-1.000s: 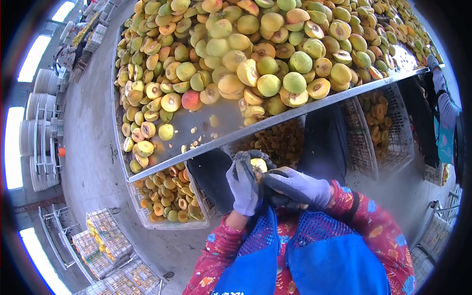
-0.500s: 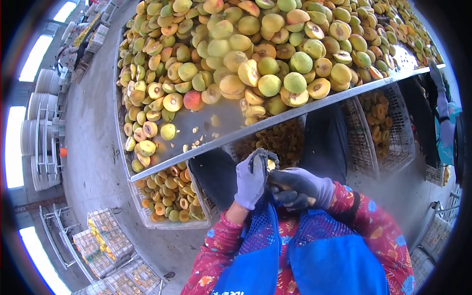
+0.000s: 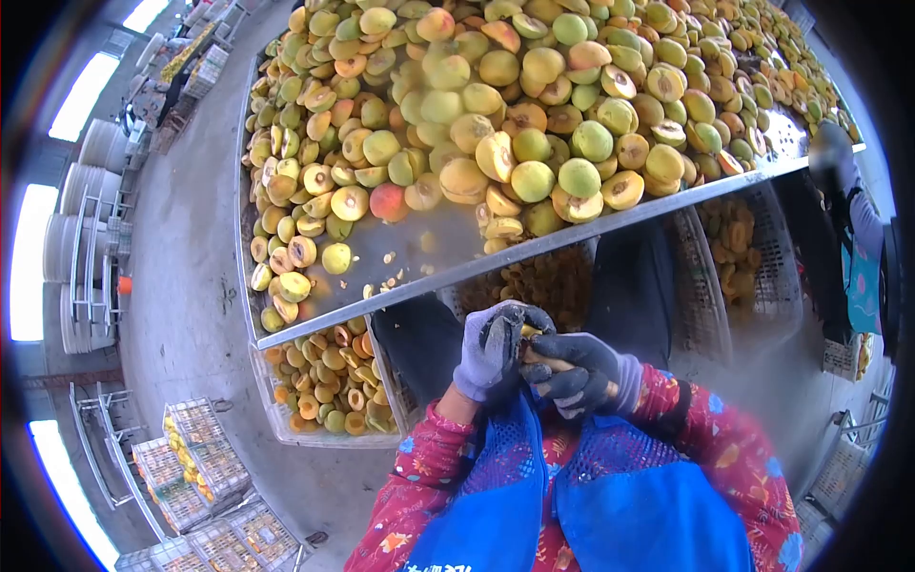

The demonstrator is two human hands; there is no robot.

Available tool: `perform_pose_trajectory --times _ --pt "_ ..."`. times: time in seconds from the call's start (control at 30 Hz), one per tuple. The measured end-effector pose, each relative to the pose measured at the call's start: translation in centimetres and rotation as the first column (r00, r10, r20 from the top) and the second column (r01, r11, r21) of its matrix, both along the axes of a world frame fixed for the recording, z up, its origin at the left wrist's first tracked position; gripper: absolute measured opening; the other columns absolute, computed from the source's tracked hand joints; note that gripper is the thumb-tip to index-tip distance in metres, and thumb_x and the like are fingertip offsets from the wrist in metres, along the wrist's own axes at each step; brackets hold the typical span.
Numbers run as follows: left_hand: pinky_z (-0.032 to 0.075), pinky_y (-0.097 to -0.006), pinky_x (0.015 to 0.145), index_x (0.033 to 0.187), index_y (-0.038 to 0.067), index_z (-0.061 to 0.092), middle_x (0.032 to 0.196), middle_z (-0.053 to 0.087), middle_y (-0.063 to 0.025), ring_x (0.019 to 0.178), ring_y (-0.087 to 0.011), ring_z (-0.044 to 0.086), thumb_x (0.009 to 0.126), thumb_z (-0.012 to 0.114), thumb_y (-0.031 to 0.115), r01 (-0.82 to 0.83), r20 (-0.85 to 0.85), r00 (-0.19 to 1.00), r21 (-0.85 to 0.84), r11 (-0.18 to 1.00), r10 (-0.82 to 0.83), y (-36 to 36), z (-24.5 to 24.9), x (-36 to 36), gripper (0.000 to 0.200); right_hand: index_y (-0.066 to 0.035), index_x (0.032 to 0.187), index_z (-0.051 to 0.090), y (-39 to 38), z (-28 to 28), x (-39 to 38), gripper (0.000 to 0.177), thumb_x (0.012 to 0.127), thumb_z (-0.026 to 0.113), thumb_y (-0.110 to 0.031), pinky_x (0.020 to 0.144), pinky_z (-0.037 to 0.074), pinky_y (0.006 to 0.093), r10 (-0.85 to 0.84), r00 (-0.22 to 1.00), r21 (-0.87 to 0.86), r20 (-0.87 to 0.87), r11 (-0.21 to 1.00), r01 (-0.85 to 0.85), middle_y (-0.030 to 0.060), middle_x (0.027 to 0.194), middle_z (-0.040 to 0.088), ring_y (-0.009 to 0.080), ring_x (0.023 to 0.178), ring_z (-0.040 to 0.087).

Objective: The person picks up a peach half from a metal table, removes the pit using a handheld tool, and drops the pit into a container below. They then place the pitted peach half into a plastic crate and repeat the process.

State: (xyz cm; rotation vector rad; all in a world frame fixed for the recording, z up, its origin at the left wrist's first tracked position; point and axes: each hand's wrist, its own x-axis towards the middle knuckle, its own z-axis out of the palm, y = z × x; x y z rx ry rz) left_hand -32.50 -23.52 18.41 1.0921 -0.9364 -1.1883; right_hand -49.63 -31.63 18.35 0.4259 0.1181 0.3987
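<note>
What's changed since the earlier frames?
The right hand has rolled over, its curled fingers now showing around a handle. The fruit in the left hand shows only a sliver, where a wide face showed first. No release seen. Fruit pile and left crate stay put; the view shifted slightly.

We hold a small piece of yellow fruit in our left hand. Dark glove fingers wrap around it, so we see only a bit of its yellow side. We cannot tell its whole shape or if it is cut. In our right hand we hold a thin tan stick. It looks smooth and lies on a slant, with fingers over and under it. Its tip is hidden. The fruit and the stick are close together, in front of our chest, near the table edge.
</note>
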Motion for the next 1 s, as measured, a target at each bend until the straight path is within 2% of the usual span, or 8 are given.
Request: perform_pose_trajectory --times 0.17,0.3,0.43,0.53,0.6,0.77,0.9,1.0 --pt "0.052 -0.0337 0.073 0.108 0.005 0.061 0.090 0.068 -0.0080 0.077 -0.0247 0.066 0.087 0.066 0.038 -0.176 0.800 0.465 -0.335 0.926 0.378 1.2 -2.3 -0.1 0.040 -0.005 0.107 0.057 0.7 0.1 0.8 0.042 0.103 0.042 -0.044 0.033 0.030 0.0180 -0.079 0.994 0.033 0.077 0.997 0.076 -0.0020 0.055 0.043 0.0040 0.035 0.038" --pt "0.053 -0.0350 0.075 0.102 0.006 0.060 0.094 0.066 -0.0095 0.080 -0.0228 0.065 0.091 0.061 0.035 -0.455 -0.004 0.889 0.099 0.885 0.458 0.7 2.0 -0.3 0.031 -0.004 0.102 0.055 0.6 0.1 2.1 0.044 0.103 0.042 -0.046 0.033 0.030 0.0185 -0.146 0.974 0.069 0.175 0.988 0.135 -0.0025 0.054 0.044 0.0041 0.034 0.037" --pt "0.054 -0.0405 0.076 0.096 0.004 0.059 0.089 0.064 -0.0138 0.084 -0.0277 0.064 0.097 0.053 0.035 -0.654 -0.615 0.319 0.409 0.637 0.722 4.6 -1.6 7.3 0.032 -0.003 0.096 0.052 -1.8 2.8 2.2 0.044 0.104 0.039 -0.044 0.033 0.031 0.0187 -0.292 0.928 0.001 0.231 0.954 0.300 -0.0019 0.054 0.044 0.0041 0.032 0.036" --pt "0.045 -0.0450 0.098 0.128 -0.003 0.050 0.121 0.054 -0.0264 0.114 -0.0402 0.054 0.094 0.059 0.019 -0.901 0.875 0.309 0.144 0.410 0.372 11.7 -0.1 12.5 0.042 -0.002 0.097 0.053 -3.2 1.0 1.6 0.042 0.104 0.039 -0.041 0.033 0.030 0.0189 -0.272 0.962 -0.134 -0.010 0.954 0.268 -0.0020 0.054 0.042 0.0040 0.033 0.036" --pt "0.037 -0.0551 0.103 0.127 0.000 0.053 0.131 0.046 -0.0307 0.124 -0.0480 0.042 0.094 0.059 0.029 -0.915 0.974 -0.224 -0.207 0.348 -0.011 11.2 0.0 13.5 0.044 -0.002 0.100 0.054 -3.9 0.6 1.2 0.038 0.104 0.042 -0.038 0.036 0.031 0.0201 -0.272 0.956 -0.345 -0.115 0.913 0.218 -0.0019 0.056 0.042 0.0051 0.036 0.036" --pt "0.043 -0.0514 0.096 0.123 -0.001 0.056 0.115 0.053 -0.0292 0.107 -0.0481 0.053 0.094 0.056 0.031 -0.754 0.995 0.081 0.022 0.656 0.060 -3.0 0.3 15.0 0.043 -0.013 0.096 0.055 -3.4 -0.4 1.7 0.025 0.103 0.047 -0.036 0.041 0.033 0.0198 -0.196 0.961 -0.378 -0.195 0.919 0.110 -0.0024 0.060 0.045 0.0065 0.041 0.038" --pt "0.044 -0.0497 0.096 0.130 -0.003 0.049 0.126 0.047 -0.0312 0.114 -0.0469 0.051 0.089 0.061 0.031 -0.552 0.906 -0.401 -0.117 0.826 -0.139 -11.3 -9.7 17.3 0.054 -0.009 0.084 0.058 -2.1 0.3 0.4 0.035 0.103 0.047 -0.036 0.048 0.039 0.0221 -0.271 0.962 -0.966 -0.033 0.256 0.039 -0.0008 0.069 0.052 0.0064 0.056 0.048" --pt "0.047 -0.0480 0.090 0.122 -0.001 0.052 0.123 0.049 -0.0280 0.109 -0.0436 0.054 0.081 0.069 0.032 -0.626 0.996 -0.086 -0.043 0.778 -0.014 -11.5 -7.2 15.9 0.055 -0.003 0.091 0.060 -1.4 -1.9 0.1 0.035 0.102 0.048 -0.034 0.060 0.046 0.0292 -0.350 0.935 -0.996 0.053 -0.080 0.027 0.0029 0.077 0.054 0.0110 0.070 0.053"
